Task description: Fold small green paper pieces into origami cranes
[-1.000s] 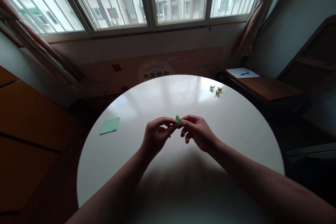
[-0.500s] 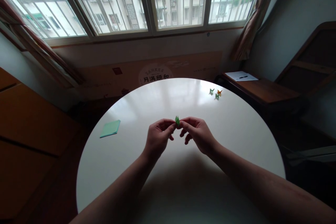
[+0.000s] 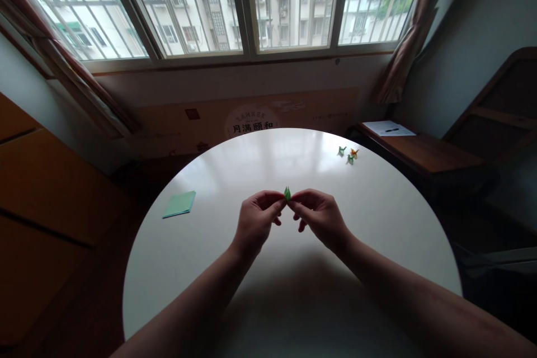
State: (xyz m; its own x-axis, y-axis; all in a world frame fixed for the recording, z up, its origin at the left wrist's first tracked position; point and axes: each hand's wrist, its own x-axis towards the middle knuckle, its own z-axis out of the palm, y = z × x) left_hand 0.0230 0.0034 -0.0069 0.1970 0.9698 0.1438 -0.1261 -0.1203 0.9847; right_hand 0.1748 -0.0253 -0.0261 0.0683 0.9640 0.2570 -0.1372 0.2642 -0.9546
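Between my two hands, above the middle of the round white table, is a small piece of folded green paper with two narrow points sticking up. My left hand pinches its lower left side between thumb and forefinger. From the other side, my right hand pinches it the same way, its other fingers curled below. The fingertips hide the paper's lower part. At the table's far right stand three small folded paper birds, two green ones and an orange one.
A stack of square green paper sheets lies on the table's left side. Beyond the table at right, a wooden stand bears a white sheet and a pen. A barred window fills the far wall.
The whole view has shifted slightly. My fingertips have come closer together at the base of the green paper, which both hands keep pinched.
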